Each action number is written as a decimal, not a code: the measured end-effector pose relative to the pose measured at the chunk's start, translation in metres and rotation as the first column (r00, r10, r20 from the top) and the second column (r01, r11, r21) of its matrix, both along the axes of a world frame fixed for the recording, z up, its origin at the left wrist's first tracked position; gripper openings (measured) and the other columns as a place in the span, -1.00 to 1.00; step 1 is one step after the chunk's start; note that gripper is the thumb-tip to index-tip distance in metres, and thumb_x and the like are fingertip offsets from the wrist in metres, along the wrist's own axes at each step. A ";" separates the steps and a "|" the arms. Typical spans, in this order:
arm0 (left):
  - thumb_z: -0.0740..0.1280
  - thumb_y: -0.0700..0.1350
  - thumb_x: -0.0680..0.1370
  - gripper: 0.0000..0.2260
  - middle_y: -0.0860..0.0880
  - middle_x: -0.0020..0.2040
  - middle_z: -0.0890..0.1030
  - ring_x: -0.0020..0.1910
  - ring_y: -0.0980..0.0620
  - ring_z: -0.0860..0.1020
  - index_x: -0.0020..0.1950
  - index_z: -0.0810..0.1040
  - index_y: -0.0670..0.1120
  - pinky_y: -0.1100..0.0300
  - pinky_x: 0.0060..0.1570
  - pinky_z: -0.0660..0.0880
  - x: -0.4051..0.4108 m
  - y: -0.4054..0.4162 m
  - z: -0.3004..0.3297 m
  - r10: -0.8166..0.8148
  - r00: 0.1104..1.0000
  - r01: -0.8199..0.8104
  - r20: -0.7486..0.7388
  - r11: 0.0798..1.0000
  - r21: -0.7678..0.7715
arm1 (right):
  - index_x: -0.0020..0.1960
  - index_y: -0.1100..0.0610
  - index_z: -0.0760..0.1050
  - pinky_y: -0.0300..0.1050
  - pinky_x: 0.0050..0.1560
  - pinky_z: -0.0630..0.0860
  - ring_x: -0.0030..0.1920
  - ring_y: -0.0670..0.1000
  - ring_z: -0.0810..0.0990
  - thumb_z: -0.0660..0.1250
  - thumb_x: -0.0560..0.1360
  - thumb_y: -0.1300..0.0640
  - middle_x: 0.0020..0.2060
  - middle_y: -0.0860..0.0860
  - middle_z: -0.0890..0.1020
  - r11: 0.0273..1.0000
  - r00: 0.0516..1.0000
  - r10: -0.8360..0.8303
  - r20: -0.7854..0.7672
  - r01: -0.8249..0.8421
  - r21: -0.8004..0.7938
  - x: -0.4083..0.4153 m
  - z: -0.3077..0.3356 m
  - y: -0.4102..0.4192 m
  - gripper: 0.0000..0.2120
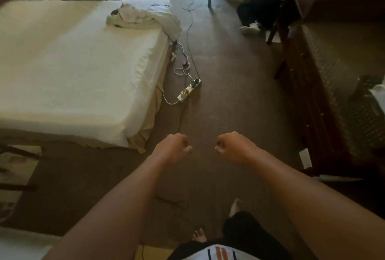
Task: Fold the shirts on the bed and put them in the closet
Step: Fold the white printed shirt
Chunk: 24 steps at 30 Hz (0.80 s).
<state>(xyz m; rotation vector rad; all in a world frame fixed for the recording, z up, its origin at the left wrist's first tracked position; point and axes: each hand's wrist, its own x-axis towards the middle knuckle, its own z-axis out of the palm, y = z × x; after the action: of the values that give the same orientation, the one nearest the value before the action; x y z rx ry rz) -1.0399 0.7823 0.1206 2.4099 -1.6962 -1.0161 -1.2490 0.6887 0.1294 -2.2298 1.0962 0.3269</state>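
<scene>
A: Currently, status of shirts [143, 19]?
B: Unfolded heap at bed [73, 68] corner, 11 o'clock from both hands, well apart.
A: Hands?
B: Left hand [174, 148] and right hand [234, 147]: fingers curled together, holding nothing.
A: Remaining?
B: Apparently all folding and closet storage; closet not identifiable.

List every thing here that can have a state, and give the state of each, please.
shirts: unfolded, heaped on the bed's far corner
bed: covered with a smooth white sheet
power strip: on the carpet, plugs in it
left hand: fingers curled, holding nothing
right hand: fingers curled, holding nothing
shoe: lying on the carpet
</scene>
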 end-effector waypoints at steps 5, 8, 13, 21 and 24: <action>0.31 0.07 0.64 -0.80 0.03 0.08 0.62 0.02 0.07 0.59 0.16 0.61 0.00 0.09 0.00 0.55 0.031 -0.089 -0.003 0.044 0.999 -0.044 0.000 0.999 -0.020 | 0.14 0.06 0.61 0.04 0.07 0.62 -0.03 -0.03 0.62 0.28 0.62 0.01 0.00 -0.02 0.65 0.999 0.998 0.050 0.024 -0.049 -0.018 0.034 -0.012 -0.101 -0.80; 0.32 0.05 0.63 -0.82 0.02 0.07 0.64 0.02 0.05 0.60 0.12 0.63 0.00 0.04 0.03 0.56 0.047 -0.151 -0.001 0.132 0.991 -0.132 -0.011 0.990 -0.041 | 0.12 0.06 0.61 0.06 0.05 0.62 -0.05 0.00 0.62 0.28 0.62 0.01 -0.01 0.00 0.65 0.995 0.995 0.094 -0.013 -0.095 -0.039 0.057 -0.013 -0.182 -0.80; 0.32 0.07 0.62 -0.84 0.03 0.03 0.63 0.01 0.03 0.60 0.09 0.63 0.04 -0.02 0.07 0.58 0.072 -0.220 0.008 0.235 0.972 -0.235 -0.021 0.971 -0.032 | 0.10 0.06 0.60 0.07 0.04 0.63 -0.05 0.03 0.62 0.28 0.60 -0.01 -0.02 0.02 0.64 0.980 0.981 0.180 -0.079 -0.185 -0.069 0.101 -0.001 -0.287 -0.80; 0.35 0.04 0.60 -0.82 -0.01 0.05 0.64 0.04 -0.03 0.61 0.10 0.64 0.00 -0.03 0.10 0.57 0.146 -0.305 0.008 0.358 0.933 -0.360 -0.037 0.929 -0.083 | 0.01 0.05 0.61 0.11 -0.02 0.64 -0.12 0.06 0.62 0.27 0.57 0.01 -0.11 0.02 0.62 0.941 0.944 0.325 -0.051 -0.328 -0.080 0.205 0.000 -0.387 -0.82; 0.35 0.02 0.61 -0.80 -0.04 0.08 0.65 0.06 -0.03 0.61 0.14 0.65 -0.03 -0.02 0.12 0.57 0.181 -0.332 0.002 0.390 0.919 -0.394 -0.059 0.915 -0.086 | 0.00 0.10 0.61 0.10 -0.06 0.64 -0.15 0.05 0.62 0.26 0.58 0.03 -0.13 0.04 0.62 0.926 0.929 0.368 -0.036 -0.370 -0.075 0.248 -0.008 -0.414 -0.80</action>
<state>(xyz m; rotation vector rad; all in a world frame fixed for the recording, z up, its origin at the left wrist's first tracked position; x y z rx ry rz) -0.8584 0.4505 0.1224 2.5001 -1.1442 -0.8907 -1.0014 0.2751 0.1214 -2.5084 0.7027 0.4712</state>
